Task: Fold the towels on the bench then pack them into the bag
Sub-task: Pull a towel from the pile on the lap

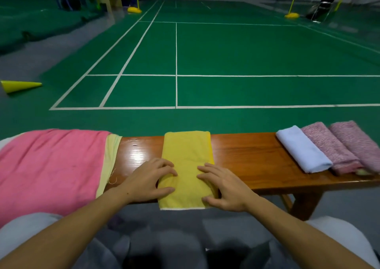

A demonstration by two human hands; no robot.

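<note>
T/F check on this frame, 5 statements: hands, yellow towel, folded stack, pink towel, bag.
1. Both hands rest on the yellow towel. True: the left hand and right hand lie on its near part.
2. The yellow towel lies wholly on the bench. False: its near edge hangs over the front.
3. Three folded towels lie at the bench's right end. True: the white towel and two mauve towels, side by side.
4. The pink towel is folded small. False: it lies spread over the left end.
5. A bag stands on the bench. False: none is in view.
</note>
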